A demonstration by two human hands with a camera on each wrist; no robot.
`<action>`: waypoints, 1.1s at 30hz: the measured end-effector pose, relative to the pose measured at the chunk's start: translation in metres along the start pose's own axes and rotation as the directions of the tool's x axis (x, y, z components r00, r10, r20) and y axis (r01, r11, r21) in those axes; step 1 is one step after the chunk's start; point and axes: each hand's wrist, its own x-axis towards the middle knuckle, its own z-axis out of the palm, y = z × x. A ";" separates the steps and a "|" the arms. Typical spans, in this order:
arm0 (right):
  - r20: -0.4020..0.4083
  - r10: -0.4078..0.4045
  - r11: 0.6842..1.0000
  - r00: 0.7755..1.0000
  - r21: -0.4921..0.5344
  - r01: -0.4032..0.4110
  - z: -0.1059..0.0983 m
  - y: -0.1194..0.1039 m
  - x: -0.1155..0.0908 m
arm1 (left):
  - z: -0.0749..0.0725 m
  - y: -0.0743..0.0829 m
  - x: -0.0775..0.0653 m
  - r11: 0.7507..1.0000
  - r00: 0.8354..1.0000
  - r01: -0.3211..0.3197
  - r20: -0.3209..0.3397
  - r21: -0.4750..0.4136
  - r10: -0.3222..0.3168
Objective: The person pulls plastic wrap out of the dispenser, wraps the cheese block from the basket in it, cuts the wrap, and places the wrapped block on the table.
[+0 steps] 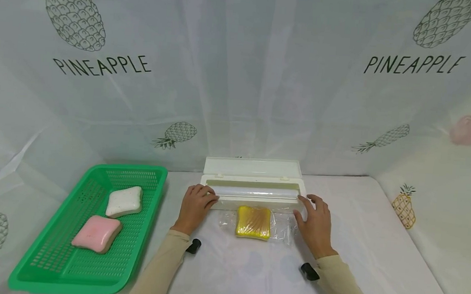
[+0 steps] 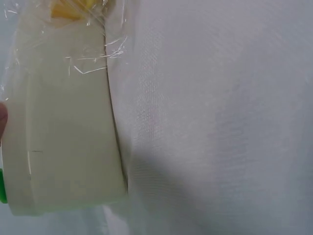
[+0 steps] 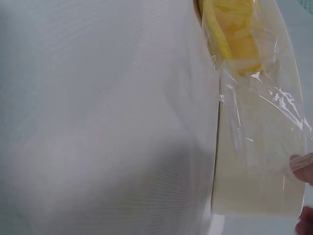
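A white cling film dispenser (image 1: 251,207) stands with its lid (image 1: 252,168) raised, a roll of film (image 1: 252,192) lying inside. In front of it, a yellow toast-shaped piece (image 1: 253,222) sits under clear cling film (image 1: 284,228) that spreads out on both sides. My left hand (image 1: 195,207) grips the dispenser's left front corner with bent fingers. At the right end, my right hand (image 1: 315,226) holds the box with fingers on top and thumb at the front. The right wrist view shows the thumb (image 3: 302,168) by the wrinkled film; most of both hands is hidden in the wrist views.
A green basket (image 1: 144,250) stands on the left of the white-covered table (image 1: 241,281). Inside lie a white toast-shaped piece (image 1: 124,201) and a pink one (image 1: 96,234). A pineapple-print sheet (image 1: 257,75) hangs close behind the dispenser.
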 end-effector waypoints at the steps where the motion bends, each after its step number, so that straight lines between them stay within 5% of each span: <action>1: 0.000 -0.012 1.000 1.000 0.020 0.012 0.000 0.000 0.000 | 0.000 -0.001 -0.001 1.000 1.000 -0.002 -0.004 -0.003 0.002; 8: 0.010 -0.209 0.973 0.978 0.098 0.207 -0.002 0.005 0.000 | -0.002 -0.004 -0.014 0.998 0.999 -0.046 -0.029 -0.052 0.044; 21: 0.093 -0.426 0.904 0.900 0.004 0.427 -0.008 0.026 -0.002 | -0.006 -0.008 -0.031 0.996 0.990 -0.087 0.110 0.017 0.084; 33: 0.274 -0.453 0.882 0.848 0.002 0.471 -0.003 0.028 -0.003 | -0.002 -0.005 -0.033 0.984 0.955 -0.154 0.270 0.087 0.125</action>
